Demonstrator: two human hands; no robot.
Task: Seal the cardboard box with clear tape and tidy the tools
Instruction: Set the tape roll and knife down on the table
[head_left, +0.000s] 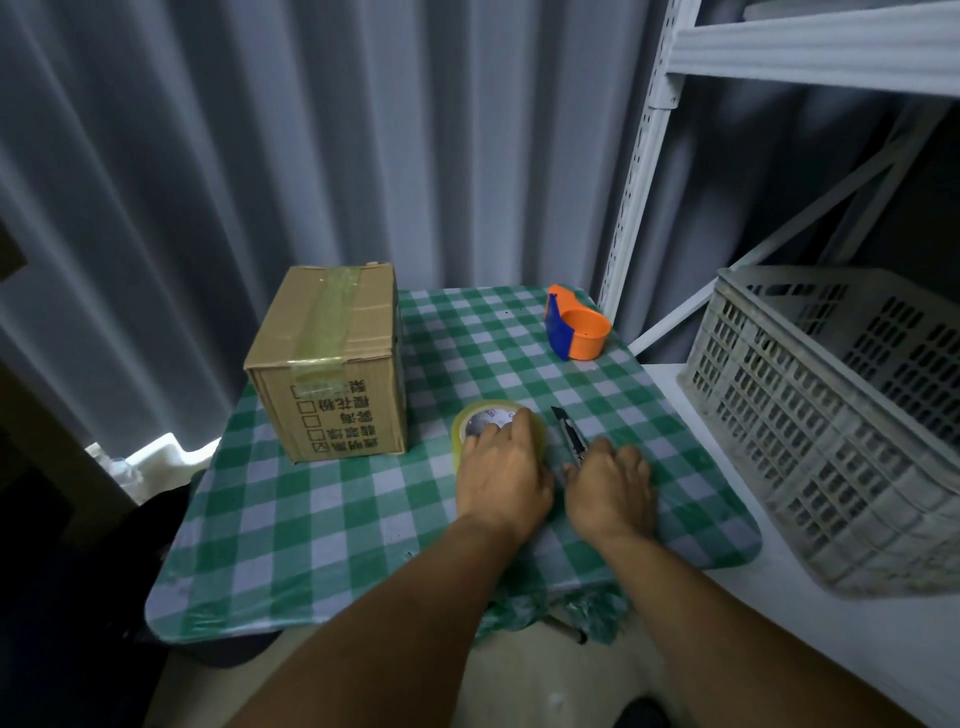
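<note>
A cardboard box (327, 364) stands at the table's back left, with clear tape running along its top seam and down the front. A roll of clear tape (485, 423) lies flat in the middle of the table, and my left hand (501, 475) rests on it with fingers curled over its rim. Just to the right lies a utility knife (569, 434), blade end pointing away. My right hand (613, 486) covers the knife's near end, fingers bent down on the handle. An orange and blue tape dispenser (576, 330) sits at the back right, untouched.
The small table (311, 545) wears a green and white checked cloth. A white slotted crate (831, 415) stands on a white shelf surface to the right, under a white metal rack (639, 171). Grey curtains hang behind. Dark floor lies to the left.
</note>
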